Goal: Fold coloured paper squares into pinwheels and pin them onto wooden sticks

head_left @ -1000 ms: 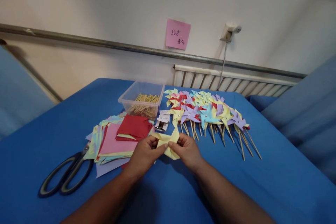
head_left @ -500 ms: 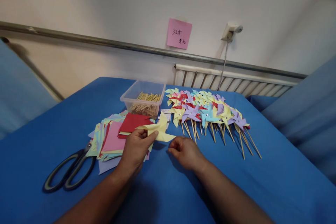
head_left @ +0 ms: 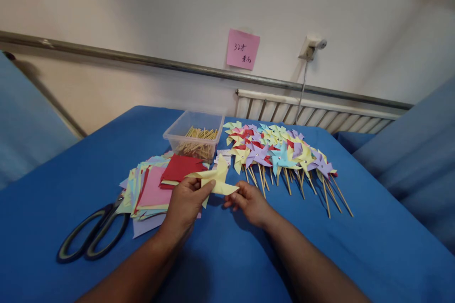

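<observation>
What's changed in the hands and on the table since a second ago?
The left hand now holds the yellow paper pinwheel alone, shifted slightly left, blades spread. The right hand released its grip; its fingers are at one blade's tip, contact unclear. Scissors, paper stack, stick box and stick-mounted pinwheels stayed put.

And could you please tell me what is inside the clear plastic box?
The clear plastic box holds a heap of thin tan sticks. Whatever may lie beneath them is covered and cannot be seen.
</observation>
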Motion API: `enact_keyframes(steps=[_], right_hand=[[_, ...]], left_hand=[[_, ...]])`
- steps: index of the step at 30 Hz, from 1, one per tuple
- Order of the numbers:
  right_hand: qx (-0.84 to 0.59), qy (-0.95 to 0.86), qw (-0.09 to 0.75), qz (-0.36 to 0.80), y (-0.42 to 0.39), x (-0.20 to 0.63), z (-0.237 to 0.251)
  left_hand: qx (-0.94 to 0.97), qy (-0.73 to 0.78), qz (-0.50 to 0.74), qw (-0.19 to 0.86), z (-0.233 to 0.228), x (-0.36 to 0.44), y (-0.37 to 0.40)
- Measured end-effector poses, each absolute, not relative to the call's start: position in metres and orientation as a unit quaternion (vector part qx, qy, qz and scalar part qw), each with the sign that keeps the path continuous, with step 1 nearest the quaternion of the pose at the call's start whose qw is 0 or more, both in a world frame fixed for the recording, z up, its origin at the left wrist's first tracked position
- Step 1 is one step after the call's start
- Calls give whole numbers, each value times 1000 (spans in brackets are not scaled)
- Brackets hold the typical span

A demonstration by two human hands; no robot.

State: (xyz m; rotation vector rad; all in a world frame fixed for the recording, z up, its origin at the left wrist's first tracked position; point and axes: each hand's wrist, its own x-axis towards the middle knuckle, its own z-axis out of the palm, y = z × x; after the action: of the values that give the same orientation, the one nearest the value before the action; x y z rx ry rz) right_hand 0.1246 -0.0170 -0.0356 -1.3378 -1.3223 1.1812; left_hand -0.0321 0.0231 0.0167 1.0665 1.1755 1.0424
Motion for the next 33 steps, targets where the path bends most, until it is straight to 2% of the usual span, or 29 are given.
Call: enact_keyframes(steps=[2, 5, 23, 33], right_hand=[[-496, -424, 519, 552, -14, 122, -36], [-495, -366, 554, 561, -11, 123, -33], [-515, -319, 598, 524, -7, 131, -32], [-542, -356, 599, 471, -6, 136, -29]], left_hand=[[461, 504, 443, 580, 16, -33, 23], [472, 517, 425, 574, 15, -34, 23], [461, 496, 438, 591, 10, -31, 24], [496, 522, 426, 548, 14, -27, 20]])
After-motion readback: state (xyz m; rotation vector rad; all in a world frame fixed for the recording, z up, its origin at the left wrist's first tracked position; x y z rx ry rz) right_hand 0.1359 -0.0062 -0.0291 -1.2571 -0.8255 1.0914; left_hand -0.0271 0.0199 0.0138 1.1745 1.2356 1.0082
